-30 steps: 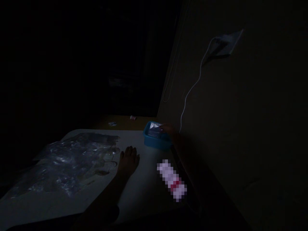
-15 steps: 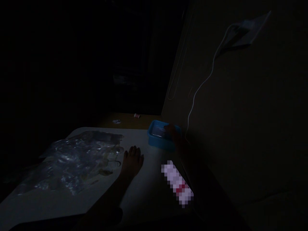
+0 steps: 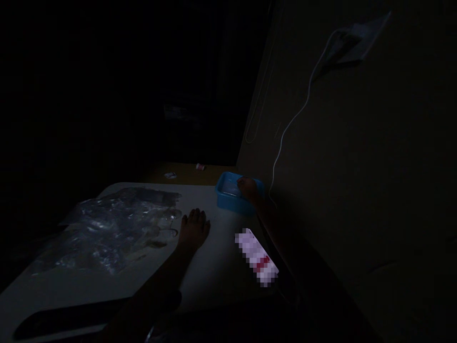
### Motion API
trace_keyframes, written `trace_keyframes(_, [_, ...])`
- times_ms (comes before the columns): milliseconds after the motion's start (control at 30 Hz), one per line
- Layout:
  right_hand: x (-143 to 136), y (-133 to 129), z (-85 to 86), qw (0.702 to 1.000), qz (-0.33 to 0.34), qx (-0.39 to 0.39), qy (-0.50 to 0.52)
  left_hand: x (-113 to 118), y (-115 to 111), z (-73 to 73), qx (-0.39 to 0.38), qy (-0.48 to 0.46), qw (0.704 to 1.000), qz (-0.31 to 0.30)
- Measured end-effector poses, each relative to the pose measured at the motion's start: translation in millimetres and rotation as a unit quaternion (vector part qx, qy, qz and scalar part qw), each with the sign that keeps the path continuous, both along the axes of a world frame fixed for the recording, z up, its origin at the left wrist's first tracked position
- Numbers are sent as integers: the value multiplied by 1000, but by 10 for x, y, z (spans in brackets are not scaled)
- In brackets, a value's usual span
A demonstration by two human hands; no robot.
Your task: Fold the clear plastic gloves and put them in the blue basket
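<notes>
The scene is very dark. My left hand (image 3: 193, 229) lies palm down on the white table (image 3: 205, 281), its fingers stretched out and holding nothing. To its left spreads a crumpled clear plastic sheet or bag (image 3: 107, 224). At the far right of the table stands a blue plastic basket (image 3: 233, 202), with a pale, flat-looking content inside. Over the basket's right part is my right hand (image 3: 247, 187), its fingers curled together. What they hold, if anything, is too dark to see.
A bright, pixelated oblong (image 3: 257, 259) with a red patch lies by my right forearm. Near the front edge rests a long dark object (image 3: 71, 317). Beyond the table are a small pinkish roll (image 3: 200, 167) and a whitish scrap (image 3: 170, 175). A white cable (image 3: 296, 116) hangs along the wall.
My right hand has drawn its fingers in and risen slightly over the basket. The left hand stays flat on the table. The whole view has shifted a little.
</notes>
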State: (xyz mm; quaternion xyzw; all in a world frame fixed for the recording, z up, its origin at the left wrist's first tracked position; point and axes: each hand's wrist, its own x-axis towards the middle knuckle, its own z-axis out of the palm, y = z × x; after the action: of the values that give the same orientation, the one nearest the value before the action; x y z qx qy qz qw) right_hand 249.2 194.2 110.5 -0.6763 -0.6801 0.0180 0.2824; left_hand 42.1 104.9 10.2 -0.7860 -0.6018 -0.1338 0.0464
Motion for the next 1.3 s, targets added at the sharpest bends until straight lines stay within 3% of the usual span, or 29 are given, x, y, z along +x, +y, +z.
trace_keyframes(167, [-113,-326,45,988,58,131,-57,-12,11,8,26,-10,1000,-9])
trace_keyframes(267, [-231,-618,-28,979,82,171,-70,-27,4,8,58,-28,997,-31])
trace_keyframes(500, [-672,-1354,-607,982,151,100,-54,-104,-141,135,94,-6,995,-22])
trace_keyframes(633, [-892,-1601,-783,982,179,40,-51,-374,-230,231,110,2,994,-26])
trace_keyframes(800, [-1151,-1576,-856,980,186,-9,-69,-945,-435,167,126,19,990,54])
trace_keyframes(933, [-1445,-1472,-911,980,185,-20,-69,-1279,-652,62,79,49,988,125])
trace_keyframes(1100, [-1804,-1379,-838,985,163,-20,-56,-1369,-753,17,25,33,994,104])
trace_keyframes(1300, [-2016,-1078,-640,989,106,-75,-70,-1351,-762,31,63,-5,995,82])
